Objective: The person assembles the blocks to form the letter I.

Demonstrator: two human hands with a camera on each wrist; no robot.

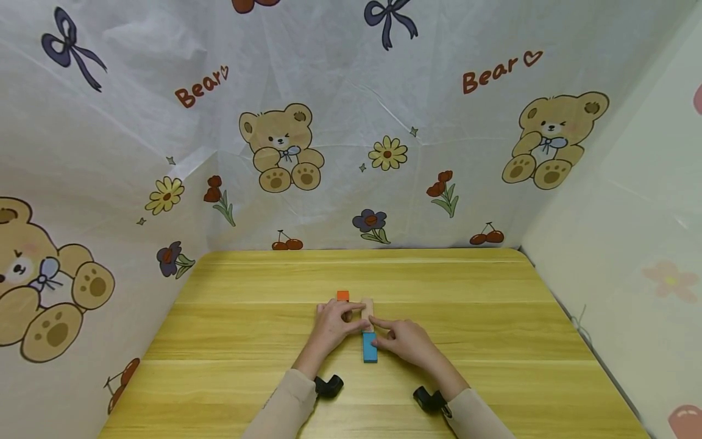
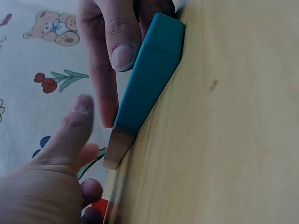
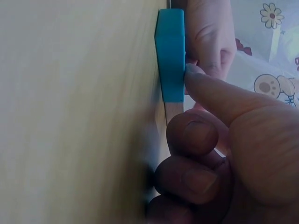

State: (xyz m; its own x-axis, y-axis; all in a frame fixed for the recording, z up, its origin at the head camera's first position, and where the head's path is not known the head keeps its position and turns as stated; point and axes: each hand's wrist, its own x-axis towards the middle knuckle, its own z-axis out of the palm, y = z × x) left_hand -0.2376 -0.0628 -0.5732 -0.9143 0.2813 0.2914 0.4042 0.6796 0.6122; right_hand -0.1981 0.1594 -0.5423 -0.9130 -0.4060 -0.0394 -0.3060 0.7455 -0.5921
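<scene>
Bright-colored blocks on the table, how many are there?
2: a blue block at the near end of the plain wooden block, and an orange block beyond the left hand. That hand may hide more.

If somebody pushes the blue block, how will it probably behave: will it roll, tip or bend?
The blue block probably would not roll, since its faces look flat. It would likely slide rather than tip, because it lies lengthwise on the table. It seems stiff: its edges look straight, without visible sag.
</scene>
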